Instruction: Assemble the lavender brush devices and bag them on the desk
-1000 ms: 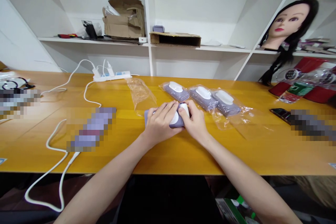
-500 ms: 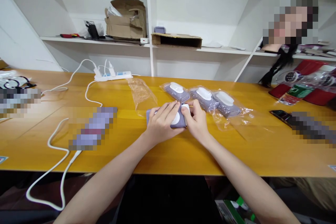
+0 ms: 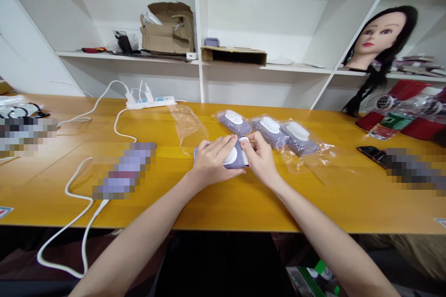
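Note:
On the wooden table in the head view lies a purple-grey wipes pouch (image 3: 238,159) with a white oval lid (image 3: 230,156). My left hand (image 3: 214,160) rests over its left part, fingers together across the top and thumb along the near edge, holding it down. At the pouch's right end, my right hand (image 3: 258,155) pinches a small white piece (image 3: 245,141) between thumb and fingers; most of that piece is hidden. Just behind are similar pouches in clear plastic wrap: one pouch (image 3: 234,123), a second pouch (image 3: 270,131) and a third pouch (image 3: 300,138).
Loose clear wrap (image 3: 188,125) lies behind my left hand. Further left are a cabled phone-like object (image 3: 125,169), partly blurred, and a power strip (image 3: 151,102). A dark phone (image 3: 371,154) and a bottle (image 3: 392,120) are at right. Shelves behind hold a cardboard box (image 3: 167,32) and a mannequin head (image 3: 381,39).
Both hands stay on the pouch. My right thumb and fingers have shifted slightly at its right end, and a little more of the pouch and its lid shows between the hands.

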`<state>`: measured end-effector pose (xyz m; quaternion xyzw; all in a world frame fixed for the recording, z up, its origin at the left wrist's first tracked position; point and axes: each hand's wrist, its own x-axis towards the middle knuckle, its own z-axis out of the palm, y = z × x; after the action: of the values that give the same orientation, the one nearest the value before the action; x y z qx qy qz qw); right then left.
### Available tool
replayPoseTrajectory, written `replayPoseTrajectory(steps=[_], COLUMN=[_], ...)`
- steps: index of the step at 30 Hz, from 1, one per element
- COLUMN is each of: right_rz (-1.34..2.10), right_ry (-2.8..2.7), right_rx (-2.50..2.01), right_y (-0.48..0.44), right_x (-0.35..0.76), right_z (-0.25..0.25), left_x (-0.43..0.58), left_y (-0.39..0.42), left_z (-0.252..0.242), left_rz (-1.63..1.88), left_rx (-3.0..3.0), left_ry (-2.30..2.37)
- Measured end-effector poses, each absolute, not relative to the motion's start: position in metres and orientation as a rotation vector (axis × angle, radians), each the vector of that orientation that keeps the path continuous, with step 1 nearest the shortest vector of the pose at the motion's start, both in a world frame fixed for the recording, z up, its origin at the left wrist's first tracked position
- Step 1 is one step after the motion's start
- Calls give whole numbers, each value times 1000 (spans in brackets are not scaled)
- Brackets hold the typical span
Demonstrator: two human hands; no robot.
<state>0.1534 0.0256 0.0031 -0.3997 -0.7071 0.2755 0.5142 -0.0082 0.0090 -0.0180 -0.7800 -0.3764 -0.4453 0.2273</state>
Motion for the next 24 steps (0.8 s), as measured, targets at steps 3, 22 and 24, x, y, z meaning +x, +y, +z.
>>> replayPoseTrajectory(steps=[3,22,24], right_rz=[611,302,219], right_ry=[-1738,-2046,-2125], right_rx=[-1007,-996,-920], right_y=[24,33,34], right_x=[153,171,178], right_z=[11,4,4], left_x=[-7,-8,-24], left_y=[9,-8,-3], left_z=[-18,9,22], left_rz=[-1253,-1430,-1693], left_rx=[-2117,-2378,-2444], left_ry=[-1025,-1457,-1477])
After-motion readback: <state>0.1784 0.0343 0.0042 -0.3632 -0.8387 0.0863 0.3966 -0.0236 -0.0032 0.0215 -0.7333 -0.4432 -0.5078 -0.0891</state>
